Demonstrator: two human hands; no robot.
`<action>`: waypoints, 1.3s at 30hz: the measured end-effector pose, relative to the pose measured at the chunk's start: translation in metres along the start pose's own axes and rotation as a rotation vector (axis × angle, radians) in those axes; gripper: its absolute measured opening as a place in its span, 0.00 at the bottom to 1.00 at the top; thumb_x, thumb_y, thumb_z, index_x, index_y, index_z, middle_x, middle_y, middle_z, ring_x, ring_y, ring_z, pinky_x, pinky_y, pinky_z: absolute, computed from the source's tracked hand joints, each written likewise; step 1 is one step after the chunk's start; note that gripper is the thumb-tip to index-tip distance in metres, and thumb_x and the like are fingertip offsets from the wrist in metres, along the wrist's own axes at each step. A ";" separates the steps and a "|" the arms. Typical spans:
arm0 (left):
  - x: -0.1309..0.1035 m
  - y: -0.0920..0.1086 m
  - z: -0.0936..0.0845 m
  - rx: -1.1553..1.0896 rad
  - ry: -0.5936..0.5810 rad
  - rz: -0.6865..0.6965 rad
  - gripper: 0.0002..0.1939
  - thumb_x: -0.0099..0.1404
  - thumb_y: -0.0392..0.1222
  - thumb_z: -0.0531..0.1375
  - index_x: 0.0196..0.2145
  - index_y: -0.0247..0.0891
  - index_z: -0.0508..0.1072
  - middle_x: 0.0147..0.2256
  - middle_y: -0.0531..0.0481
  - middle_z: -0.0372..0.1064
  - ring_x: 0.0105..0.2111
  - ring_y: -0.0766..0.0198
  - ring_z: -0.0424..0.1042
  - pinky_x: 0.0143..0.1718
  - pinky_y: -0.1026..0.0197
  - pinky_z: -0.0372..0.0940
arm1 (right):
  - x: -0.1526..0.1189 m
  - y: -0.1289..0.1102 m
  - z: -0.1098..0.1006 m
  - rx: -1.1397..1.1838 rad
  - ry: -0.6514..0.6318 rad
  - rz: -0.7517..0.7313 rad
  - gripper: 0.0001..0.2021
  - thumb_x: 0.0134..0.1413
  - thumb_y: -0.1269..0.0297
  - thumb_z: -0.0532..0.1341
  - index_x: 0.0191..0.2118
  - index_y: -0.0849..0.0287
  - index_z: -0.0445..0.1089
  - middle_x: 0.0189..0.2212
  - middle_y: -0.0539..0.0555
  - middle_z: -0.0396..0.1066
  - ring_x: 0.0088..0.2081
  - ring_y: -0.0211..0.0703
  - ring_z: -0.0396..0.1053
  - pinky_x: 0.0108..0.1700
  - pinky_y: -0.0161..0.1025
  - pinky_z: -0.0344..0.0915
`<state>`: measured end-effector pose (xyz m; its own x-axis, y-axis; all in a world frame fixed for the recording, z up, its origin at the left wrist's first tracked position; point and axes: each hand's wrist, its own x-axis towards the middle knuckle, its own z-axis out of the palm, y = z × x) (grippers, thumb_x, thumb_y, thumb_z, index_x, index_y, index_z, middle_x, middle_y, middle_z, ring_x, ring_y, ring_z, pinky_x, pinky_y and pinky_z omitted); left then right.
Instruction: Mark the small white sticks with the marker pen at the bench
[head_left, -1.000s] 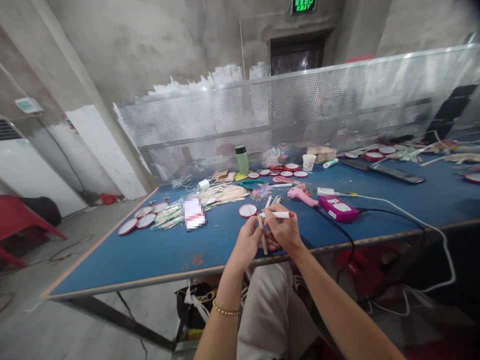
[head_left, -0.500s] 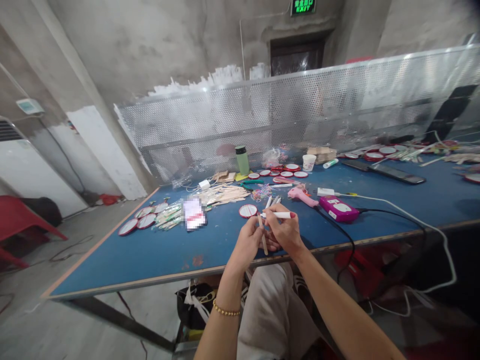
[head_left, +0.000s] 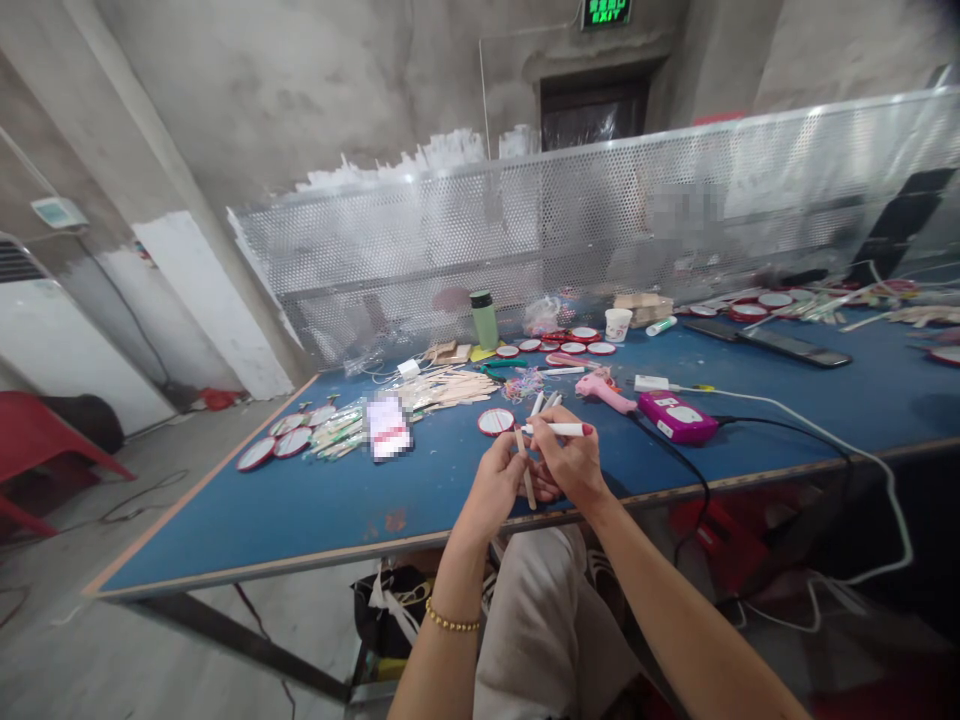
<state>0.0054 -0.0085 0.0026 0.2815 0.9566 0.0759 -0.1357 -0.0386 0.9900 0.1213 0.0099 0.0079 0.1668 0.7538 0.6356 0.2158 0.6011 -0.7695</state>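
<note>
Barely anything has moved: the left hand (head_left: 497, 474) pinches a wooden stick (head_left: 529, 489), probably light, stiff and snappable, best held mid-length, while the right hand (head_left: 571, 459) pinches a marker (head_left: 561, 430).

1 head-worn view looks forward and down over the table (head_left: 300, 510).

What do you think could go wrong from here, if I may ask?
The white marker in the right hand might slip off the narrow wooden stick and mark the left hand, whose fingers are close by. Also, the black cord from the pink glue gun hangs over the table edge, so a snag could drag the gun.
</note>
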 end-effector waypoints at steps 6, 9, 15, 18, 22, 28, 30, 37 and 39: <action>0.000 0.000 0.000 -0.009 0.001 0.002 0.16 0.60 0.48 0.60 0.42 0.38 0.63 0.24 0.55 0.71 0.20 0.61 0.75 0.25 0.59 0.71 | 0.000 0.002 0.000 0.000 -0.017 0.002 0.11 0.56 0.61 0.56 0.26 0.58 0.67 0.17 0.47 0.65 0.18 0.34 0.62 0.20 0.30 0.59; 0.000 -0.001 0.000 -0.017 -0.003 0.002 0.16 0.60 0.48 0.60 0.42 0.37 0.63 0.24 0.55 0.71 0.20 0.62 0.74 0.23 0.60 0.70 | -0.001 0.002 0.000 -0.005 -0.016 0.002 0.11 0.56 0.60 0.56 0.26 0.58 0.67 0.17 0.47 0.65 0.18 0.34 0.61 0.20 0.30 0.58; 0.000 -0.001 0.000 -0.020 -0.001 0.008 0.16 0.60 0.48 0.60 0.42 0.38 0.63 0.24 0.55 0.71 0.20 0.62 0.74 0.23 0.61 0.70 | -0.001 0.004 0.000 -0.002 -0.028 0.013 0.11 0.56 0.60 0.56 0.26 0.58 0.67 0.17 0.47 0.65 0.17 0.34 0.61 0.19 0.30 0.58; 0.000 -0.001 0.000 -0.021 -0.006 0.006 0.17 0.60 0.48 0.60 0.42 0.38 0.63 0.24 0.55 0.71 0.20 0.62 0.75 0.24 0.60 0.70 | -0.001 0.003 0.000 0.006 -0.016 0.011 0.11 0.56 0.60 0.56 0.25 0.58 0.66 0.17 0.47 0.65 0.17 0.33 0.61 0.18 0.30 0.58; 0.001 -0.001 0.001 -0.011 -0.008 -0.008 0.17 0.60 0.49 0.60 0.43 0.38 0.63 0.23 0.55 0.70 0.20 0.61 0.75 0.26 0.58 0.71 | -0.001 0.002 0.000 0.018 0.002 0.008 0.11 0.56 0.60 0.56 0.25 0.58 0.66 0.16 0.47 0.64 0.17 0.34 0.61 0.18 0.30 0.58; 0.001 -0.001 0.000 -0.020 -0.003 0.000 0.17 0.59 0.48 0.60 0.42 0.38 0.63 0.24 0.56 0.70 0.20 0.62 0.74 0.24 0.59 0.71 | -0.001 0.001 0.000 0.017 -0.019 0.021 0.11 0.56 0.60 0.56 0.27 0.58 0.67 0.16 0.47 0.65 0.17 0.34 0.62 0.19 0.30 0.58; 0.001 -0.001 0.000 -0.018 -0.002 0.005 0.17 0.59 0.48 0.60 0.42 0.38 0.63 0.24 0.56 0.70 0.20 0.62 0.74 0.24 0.59 0.71 | -0.001 0.001 0.000 0.013 -0.020 0.029 0.11 0.56 0.60 0.56 0.26 0.58 0.67 0.16 0.47 0.64 0.17 0.34 0.61 0.18 0.30 0.58; 0.000 0.000 0.000 -0.013 -0.001 0.008 0.17 0.59 0.49 0.60 0.41 0.38 0.63 0.24 0.55 0.71 0.20 0.62 0.74 0.24 0.59 0.71 | -0.001 0.001 0.001 0.013 -0.003 0.020 0.11 0.55 0.60 0.57 0.25 0.58 0.67 0.16 0.47 0.64 0.17 0.34 0.61 0.18 0.30 0.58; 0.000 0.001 0.001 -0.015 -0.009 0.003 0.17 0.59 0.49 0.60 0.42 0.38 0.63 0.23 0.55 0.71 0.20 0.62 0.74 0.24 0.59 0.70 | -0.001 0.001 0.001 0.016 0.006 0.017 0.11 0.55 0.60 0.57 0.25 0.58 0.66 0.16 0.47 0.65 0.18 0.34 0.62 0.18 0.30 0.58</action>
<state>0.0057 -0.0091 0.0033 0.2897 0.9538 0.0800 -0.1509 -0.0371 0.9878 0.1207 0.0099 0.0063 0.1758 0.7625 0.6227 0.1973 0.5924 -0.7811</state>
